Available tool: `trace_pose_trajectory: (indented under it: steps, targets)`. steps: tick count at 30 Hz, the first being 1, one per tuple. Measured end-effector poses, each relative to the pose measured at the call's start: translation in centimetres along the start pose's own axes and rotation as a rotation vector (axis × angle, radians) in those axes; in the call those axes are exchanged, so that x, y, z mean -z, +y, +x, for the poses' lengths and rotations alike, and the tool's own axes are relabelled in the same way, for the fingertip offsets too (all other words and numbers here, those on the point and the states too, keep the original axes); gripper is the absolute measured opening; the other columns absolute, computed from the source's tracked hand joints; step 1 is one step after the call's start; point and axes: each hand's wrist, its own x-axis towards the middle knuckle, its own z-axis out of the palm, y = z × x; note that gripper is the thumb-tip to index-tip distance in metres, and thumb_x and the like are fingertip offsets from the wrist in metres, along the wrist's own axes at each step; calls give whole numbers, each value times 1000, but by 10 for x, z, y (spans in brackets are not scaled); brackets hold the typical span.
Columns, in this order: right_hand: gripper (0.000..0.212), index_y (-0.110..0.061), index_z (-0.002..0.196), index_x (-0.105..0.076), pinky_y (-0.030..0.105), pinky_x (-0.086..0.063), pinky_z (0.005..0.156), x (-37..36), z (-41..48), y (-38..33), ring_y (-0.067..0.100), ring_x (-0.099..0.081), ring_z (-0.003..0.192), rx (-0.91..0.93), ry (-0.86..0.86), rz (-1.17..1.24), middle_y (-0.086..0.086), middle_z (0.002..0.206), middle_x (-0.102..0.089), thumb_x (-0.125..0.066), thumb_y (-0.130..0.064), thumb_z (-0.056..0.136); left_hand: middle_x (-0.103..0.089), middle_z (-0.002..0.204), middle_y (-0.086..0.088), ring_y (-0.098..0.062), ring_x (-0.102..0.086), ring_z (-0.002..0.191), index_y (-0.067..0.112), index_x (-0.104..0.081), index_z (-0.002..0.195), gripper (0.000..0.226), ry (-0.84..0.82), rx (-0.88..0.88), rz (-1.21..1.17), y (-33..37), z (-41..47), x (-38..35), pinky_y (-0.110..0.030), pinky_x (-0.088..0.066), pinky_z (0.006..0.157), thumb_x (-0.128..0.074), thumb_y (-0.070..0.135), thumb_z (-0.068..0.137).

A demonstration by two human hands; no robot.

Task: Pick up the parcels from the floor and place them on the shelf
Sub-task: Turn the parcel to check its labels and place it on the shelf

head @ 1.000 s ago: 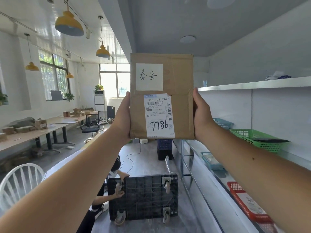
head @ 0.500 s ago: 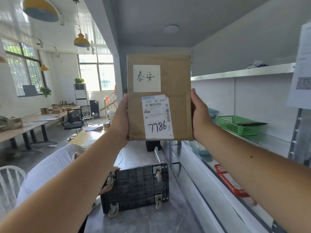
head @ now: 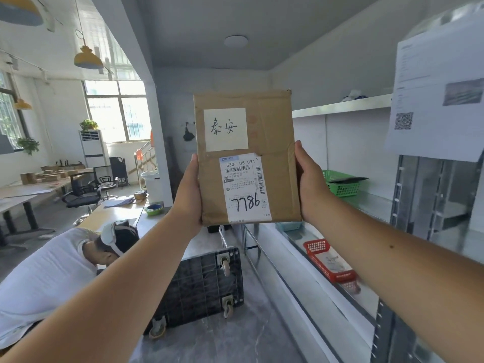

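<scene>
Still parcel (head: 246, 158) between both hands (head: 309, 184).

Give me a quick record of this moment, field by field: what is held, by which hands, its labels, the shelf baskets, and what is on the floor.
held item: brown parcel, upright, label side to camera
grip: left hand and right hand, one on each side edge
labels: white note, shipping label marked 7786
shelf baskets: green basket, red basket
floor: overturned black cart, wheels showing
</scene>
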Motion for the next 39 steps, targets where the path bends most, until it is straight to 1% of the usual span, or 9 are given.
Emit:
trace_pose_trajectory:
  steps: [7,13,17,19,24,32,34,36,39]
  targets:
    - [66,-31,116,-83,60,-54,107,57,-42,-24,34,-72,121,-1,63,-33,5,127,-79,-57,-82,85,-79,131,-5,-32,-77,117,34,-82,122,67,-37,59,-22,-15,-36,-64,-52,-67,88,-32,74,103]
    - [62,-34,110,-85,53,-62,94,112,-87,-46,33,-79,107,-13,129,-20,5,119,-82,-61,-83,80,-82,123,-6,-30,-81,107,34,-87,109,70,-81,134,-64,-34,-70,-122,-45,-68,73,-32,75,102]
    - [55,-39,102,-86,42,-67,72,149,-125,-57,26,-82,96,-2,165,-47,0,111,-84,-59,-83,83,-78,133,-8,-37,-76,119,31,-79,130,72,-79,171,-78,-55,-88,-156,-62,-59,102,-33,78,100]
    - [55,-40,103,-86,46,-65,84,164,-143,-64,28,-81,102,19,195,-66,1,115,-84,-57,-83,84,-77,135,-8,-39,-72,124,31,-73,138,75,-84,189,-62,-65,-97,-171,-66,-49,112,-32,81,99]
    - [61,-37,115,-83,60,-54,107,193,-182,-85,34,-75,115,65,269,-64,4,122,-81,-58,-82,82,-78,133,-7,-38,-74,122,32,-74,136,74,-163,210,-60,-74,-119,-211,-65,-51,111,-35,82,97]
    - [67,-30,121,-82,59,-49,114,226,-238,-123,34,-70,125,107,382,-154,6,129,-78,-60,-81,83,-82,122,-5,-31,-81,106,37,-87,108,66,-417,261,-151,-76,-129,-259,-47,-68,73,-34,76,101]
    - [66,-31,123,-81,58,-48,115,229,-253,-135,32,-68,127,135,434,-188,2,130,-78,-60,-81,85,-80,127,-8,-35,-79,111,35,-86,114,67,-450,285,-181,-76,-131,-273,-54,-67,83,-33,75,102]
    - [63,-34,122,-81,57,-49,114,232,-267,-143,29,-67,128,157,487,-219,-2,129,-78,-60,-80,84,-76,136,-10,-40,-73,123,32,-80,127,68,-479,314,-196,-80,-134,-284,-63,-56,106,-34,75,102]
    - [60,-39,120,-80,52,-54,108,242,-292,-150,25,-67,128,156,530,-261,-8,129,-78,-60,-81,82,-72,143,-11,-41,-66,133,28,-71,141,72,-543,368,-186,-90,-138,-299,-63,-42,120,-34,76,102]
